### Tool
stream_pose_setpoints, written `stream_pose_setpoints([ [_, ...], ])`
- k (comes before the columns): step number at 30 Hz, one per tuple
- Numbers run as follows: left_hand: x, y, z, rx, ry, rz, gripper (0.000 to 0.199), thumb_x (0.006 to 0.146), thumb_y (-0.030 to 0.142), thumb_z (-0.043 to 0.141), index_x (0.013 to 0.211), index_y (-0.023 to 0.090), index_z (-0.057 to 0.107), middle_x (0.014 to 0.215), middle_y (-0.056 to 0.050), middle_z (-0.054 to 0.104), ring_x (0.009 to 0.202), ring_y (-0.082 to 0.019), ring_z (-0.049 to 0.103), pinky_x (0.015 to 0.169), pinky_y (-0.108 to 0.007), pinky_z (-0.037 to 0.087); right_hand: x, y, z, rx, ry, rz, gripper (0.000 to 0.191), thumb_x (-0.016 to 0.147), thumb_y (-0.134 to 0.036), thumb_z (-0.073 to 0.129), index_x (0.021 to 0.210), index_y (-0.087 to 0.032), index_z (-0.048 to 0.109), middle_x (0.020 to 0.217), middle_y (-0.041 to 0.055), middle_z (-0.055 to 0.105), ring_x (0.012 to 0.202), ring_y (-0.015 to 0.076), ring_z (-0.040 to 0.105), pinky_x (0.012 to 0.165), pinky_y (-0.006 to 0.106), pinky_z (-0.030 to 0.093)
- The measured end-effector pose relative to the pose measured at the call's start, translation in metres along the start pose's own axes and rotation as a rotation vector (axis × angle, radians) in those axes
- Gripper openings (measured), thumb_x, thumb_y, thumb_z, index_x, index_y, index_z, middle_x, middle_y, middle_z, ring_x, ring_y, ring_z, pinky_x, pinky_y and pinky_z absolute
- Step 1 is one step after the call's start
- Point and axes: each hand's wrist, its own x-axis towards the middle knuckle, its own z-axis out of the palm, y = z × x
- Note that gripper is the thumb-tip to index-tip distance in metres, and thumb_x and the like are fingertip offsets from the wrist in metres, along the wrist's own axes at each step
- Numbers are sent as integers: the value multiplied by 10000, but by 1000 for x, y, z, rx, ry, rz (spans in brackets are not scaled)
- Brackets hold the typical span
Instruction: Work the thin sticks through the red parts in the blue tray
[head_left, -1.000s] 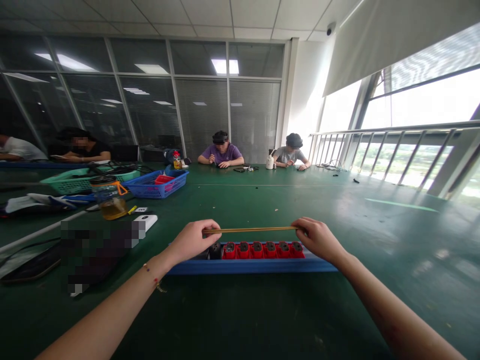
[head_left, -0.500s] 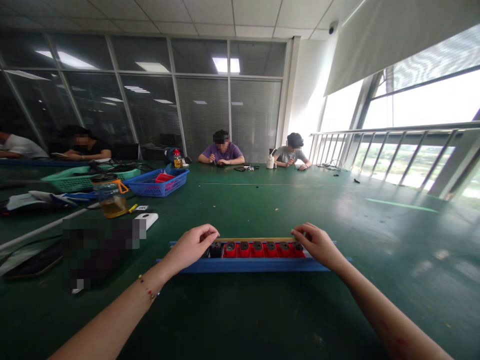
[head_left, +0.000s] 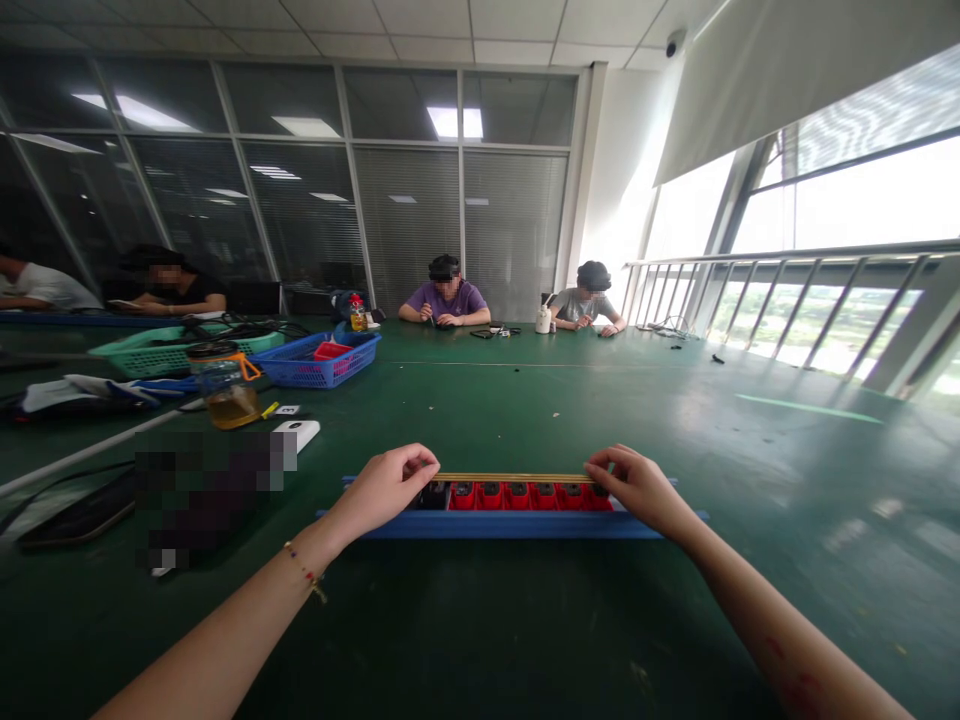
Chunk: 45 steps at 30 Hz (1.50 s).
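Note:
A long, thin yellowish strip (head_left: pixel 512 477) spans the gap between my hands. My left hand (head_left: pixel 394 485) pinches its left end between thumb and fingers, and my right hand (head_left: pixel 634 488) pinches the right end. Directly below and in front of the strip lies a blue channel-like tray (head_left: pixel 517 526). It holds a row of several red blocks (head_left: pixel 517 497) with dark tops, plus a black block (head_left: pixel 434 495) beside my left fingers. My hands hide parts of both tray ends. Whether the strip touches the blocks, I cannot tell.
To the left on the green table (head_left: pixel 480 620) are a jar of amber liquid (head_left: pixel 232 400), a blue basket (head_left: pixel 319 370), a green basket (head_left: pixel 146 355) and a dark phone-like object (head_left: pixel 82 512). Several people sit at the far side; one wears a purple top (head_left: pixel 469 303).
The view has shifted slightly. Both hands keep their pinch on the strip, and the tray and blocks look unchanged.

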Motion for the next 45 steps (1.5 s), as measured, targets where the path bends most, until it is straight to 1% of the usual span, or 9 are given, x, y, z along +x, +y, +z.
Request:
stream_pose_setpoints([
  [5, 0, 1, 4, 70, 24, 15, 368, 769, 500, 398, 886, 210, 592, 753, -7, 615, 642, -143, 552, 571, -223, 406, 1, 6, 5, -78, 5, -39, 283, 812, -411, 415, 845, -208, 609, 791, 19, 554, 585, 121, 507, 571, 252, 427],
  [12, -2, 6, 6, 94, 41, 69, 339, 803, 456, 356, 855, 223, 597, 871, -19, 614, 770, -163, 560, 640, -236, 419, 0, 9, 8, -114, -17, -121, 307, 861, -384, 347, 901, -219, 602, 863, 41, 560, 771, 157, 549, 707, 268, 434],
  [15, -2, 6, 8, 121, 40, 83, 330, 816, 429, 342, 856, 233, 604, 895, -16, 612, 801, -164, 559, 670, -240, 421, 0, 11, 10, -148, -64, -152, 342, 887, -370, 285, 894, -223, 594, 866, 39, 563, 786, 155, 556, 748, 273, 425],
  [23, 1, 1, -2, 232, 48, 110, 373, 803, 489, 347, 837, 229, 613, 879, -22, 613, 756, -162, 557, 669, -243, 406, -2, 9, 7, -264, -90, -146, 371, 899, -388, 245, 945, -227, 576, 891, 35, 594, 786, 159, 578, 737, 261, 424],
  [27, 5, -2, -16, 257, -82, 86, 401, 777, 538, 369, 787, 229, 624, 772, -11, 634, 699, -161, 562, 610, -228, 381, -4, 8, -2, -305, -66, -142, 358, 883, -430, 288, 970, -248, 584, 914, 28, 619, 795, 168, 582, 706, 265, 432],
  [31, 9, -3, -24, 199, -238, 57, 414, 773, 549, 368, 767, 220, 619, 692, 7, 630, 622, -142, 556, 553, -210, 356, -5, 9, -11, -304, -59, -256, 331, 874, -424, 335, 968, -241, 594, 902, 29, 631, 796, 160, 578, 718, 266, 431],
  [35, 11, -1, -28, 165, -305, 68, 397, 766, 532, 389, 773, 211, 623, 706, 9, 627, 658, -141, 556, 589, -209, 372, -5, 10, -17, -318, -50, -357, 302, 861, -411, 383, 967, -228, 600, 891, 40, 633, 799, 161, 572, 723, 273, 429],
  [38, 12, 2, -30, 184, -264, 106, 341, 758, 493, 423, 784, 225, 632, 798, 6, 632, 730, -146, 561, 635, -212, 386, -6, 12, -19, -318, -37, -379, 285, 859, -394, 397, 954, -225, 606, 883, 42, 634, 793, 159, 574, 717, 272, 432],
  [45, 9, 7, -37, 388, -27, 308, 248, 794, 395, 429, 805, 258, 636, 831, 10, 612, 778, -142, 545, 692, -227, 394, -7, 15, -21, -300, -39, -382, 268, 861, -369, 401, 960, -226, 605, 839, 33, 645, 733, 148, 591, 686, 262, 451],
])
